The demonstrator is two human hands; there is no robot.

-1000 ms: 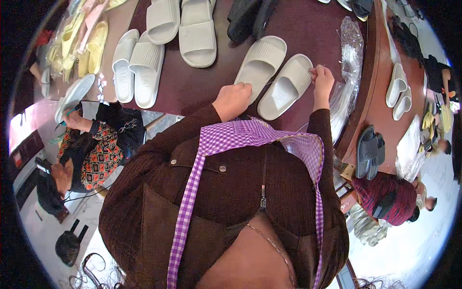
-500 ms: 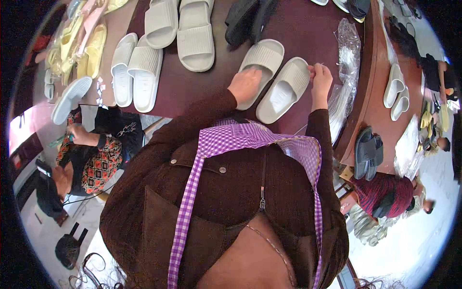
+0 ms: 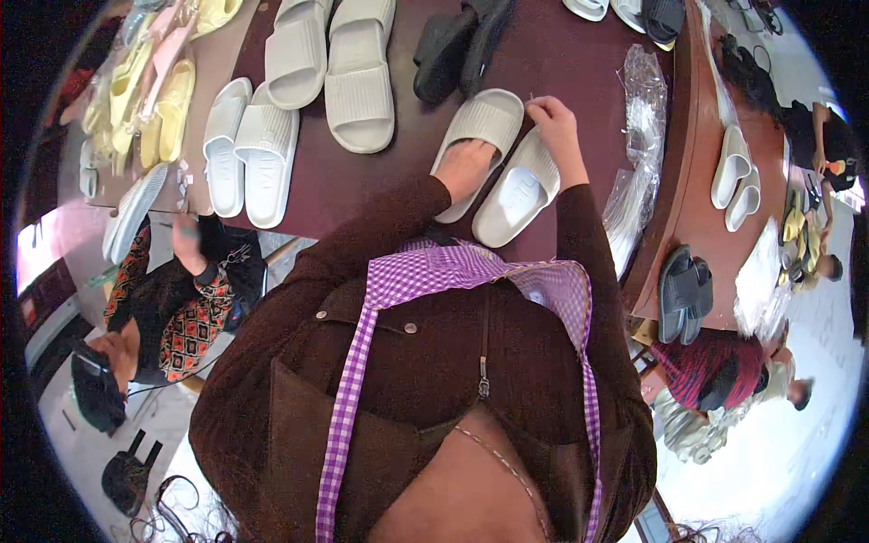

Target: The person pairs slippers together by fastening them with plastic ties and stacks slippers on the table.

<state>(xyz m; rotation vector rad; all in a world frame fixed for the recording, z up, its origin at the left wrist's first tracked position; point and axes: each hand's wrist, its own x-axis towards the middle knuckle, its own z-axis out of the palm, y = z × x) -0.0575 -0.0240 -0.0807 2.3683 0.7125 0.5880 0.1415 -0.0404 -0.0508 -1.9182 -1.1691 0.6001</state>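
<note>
A pair of light grey slide sandals with ribbed straps lies on the dark red tabletop in front of me. My left hand is curled on the left slide sandal, its fingers at the strap's opening and partly hidden there. Over the toe of the right slide sandal, my right hand has thumb and fingertips pinched together. Whatever may be in that pinch is too small to make out. A white patch shows on the right sandal's insole.
Black slides lie beyond my hands, with larger grey slides and a white pair to the left. Clear plastic bags lie at right, near the raised brown ledge. A co-worker at left handles another slide.
My right hand has moved left from beside the right sandal to above its toe. My left fingers have moved in at the left sandal's strap. The whole view has shifted slightly.
</note>
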